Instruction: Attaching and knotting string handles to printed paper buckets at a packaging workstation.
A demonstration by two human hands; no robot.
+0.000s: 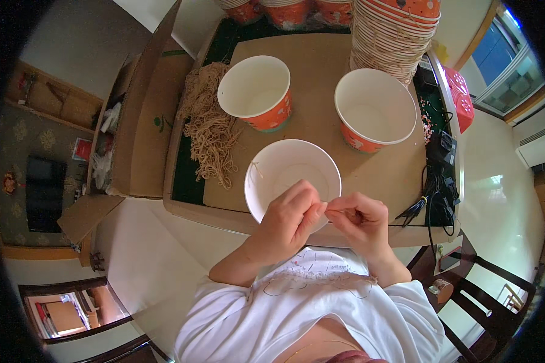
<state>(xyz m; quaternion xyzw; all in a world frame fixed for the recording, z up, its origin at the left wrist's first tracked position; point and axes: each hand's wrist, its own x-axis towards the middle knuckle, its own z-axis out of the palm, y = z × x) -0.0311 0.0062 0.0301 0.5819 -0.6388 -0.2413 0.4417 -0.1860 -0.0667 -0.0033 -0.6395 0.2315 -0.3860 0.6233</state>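
A white-lined paper bucket point(290, 158) stands at the near edge of the cardboard-covered table, its mouth facing up. Over its near right rim, my left hand point(292, 213) and my right hand point(362, 222) meet, fingertips pinched close together. What sits between the fingertips is too small to make out. A short end of beige twine point(256, 169) pokes over the bucket's left rim. Behind are two more buckets with orange patterned outsides, a left bucket point(255, 86) and a right bucket point(375, 107). Beside the left one lies a tangled heap of beige twine point(212, 121).
A tall stack of nested buckets point(393, 37) with twine hanging on it rises at the back right; more stacks point(287, 13) line the back. Black cables and adapters point(439, 181) lie along the right edge. On the left stands an open cardboard box point(145, 127).
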